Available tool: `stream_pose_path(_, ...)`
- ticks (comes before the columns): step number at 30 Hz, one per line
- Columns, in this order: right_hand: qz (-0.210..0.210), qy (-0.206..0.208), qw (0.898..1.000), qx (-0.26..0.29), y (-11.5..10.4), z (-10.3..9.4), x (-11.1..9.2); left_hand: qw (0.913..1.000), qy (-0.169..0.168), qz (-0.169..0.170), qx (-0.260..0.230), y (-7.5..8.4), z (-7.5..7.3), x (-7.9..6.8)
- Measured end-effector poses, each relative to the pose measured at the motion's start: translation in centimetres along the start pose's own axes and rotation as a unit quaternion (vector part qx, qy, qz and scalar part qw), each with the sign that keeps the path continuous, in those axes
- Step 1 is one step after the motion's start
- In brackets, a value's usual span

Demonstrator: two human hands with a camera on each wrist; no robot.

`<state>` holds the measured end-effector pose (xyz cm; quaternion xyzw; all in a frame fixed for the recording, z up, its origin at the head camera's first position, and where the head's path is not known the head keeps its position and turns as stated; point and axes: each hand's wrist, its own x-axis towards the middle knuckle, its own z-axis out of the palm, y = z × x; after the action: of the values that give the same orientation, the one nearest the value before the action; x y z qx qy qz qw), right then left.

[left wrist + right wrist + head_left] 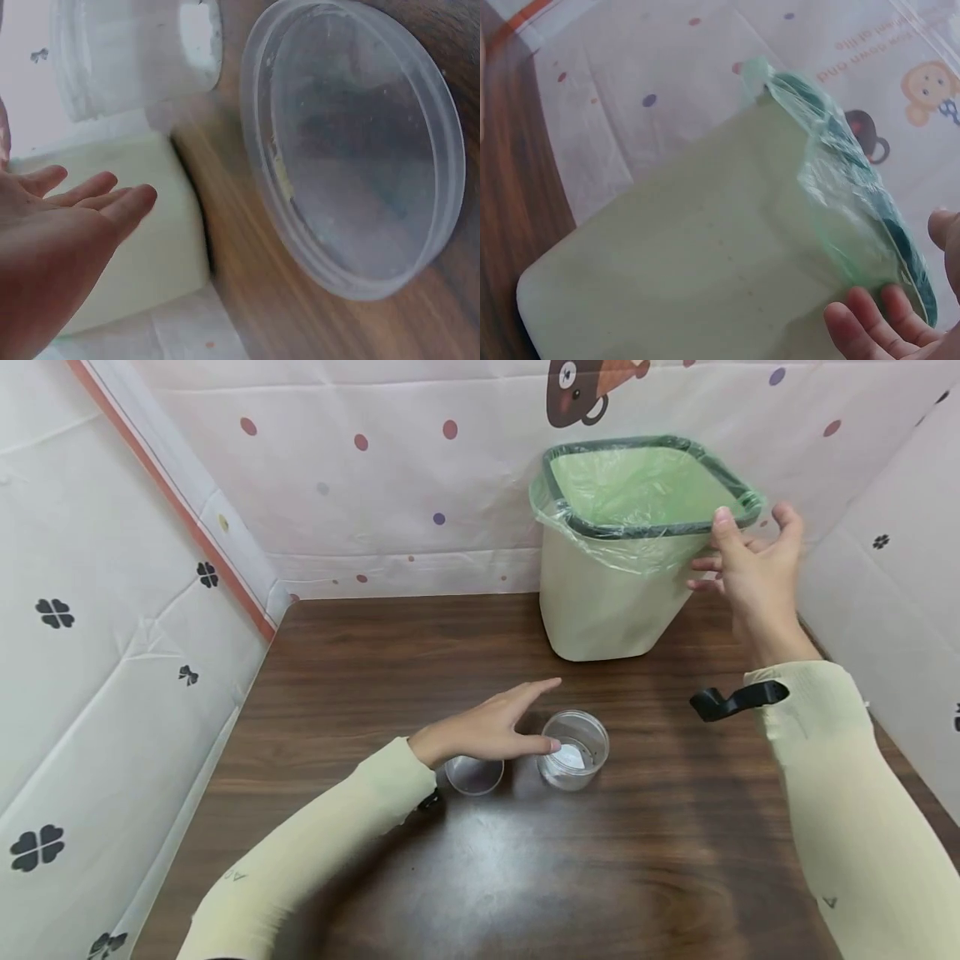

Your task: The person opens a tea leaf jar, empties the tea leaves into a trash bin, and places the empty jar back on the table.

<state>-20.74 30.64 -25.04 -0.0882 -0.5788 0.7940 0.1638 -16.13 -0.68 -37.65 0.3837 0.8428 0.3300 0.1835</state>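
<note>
My left hand (491, 725) reaches over the table with fingers straight and thumb spread, the thumb overlapping the rim of a clear round jar (558, 776) in the head view. Inside the open jar shows a white patch at its bottom. Partly under that hand lies a clear round lid (476, 782), seen large with a raised edge (442, 217) in the left wrist view. At the right corner of a pale green trash bin (600, 606), my right hand (761, 577) has its thumb by the rim and loosely bent fingers (847, 330) along the outside wall.
A thin green bag (637, 556) lines the bin and folds over its dark green rim (652, 532). The bin stands at the back of the brown wooden table (360, 643). Patterned white sheets (375, 485) rise behind and at both sides.
</note>
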Motion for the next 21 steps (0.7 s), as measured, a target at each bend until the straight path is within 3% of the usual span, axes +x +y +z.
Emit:
stream_pose_path(7,-0.046,-0.026,0.998,-0.015,0.6,0.4,-1.1,0.9993,0.037,0.003,-0.011,0.3,-1.3,-1.2)
stream_pose_path(15,-0.1,-0.041,0.99,-0.088,1.0,0.2,-1.9,0.996,0.089,0.0,0.001,-0.1,-2.7,-2.3)
stream_pose_path(18,-0.128,-0.038,0.981,-0.142,1.3,0.2,-2.2,0.9945,0.104,-0.008,0.005,0.0,-3.1,-2.6)
stream_pose_path(21,-0.157,-0.027,0.961,-0.225,1.5,0.3,-2.6,0.9927,0.118,-0.024,0.012,0.1,-3.5,-3.1)
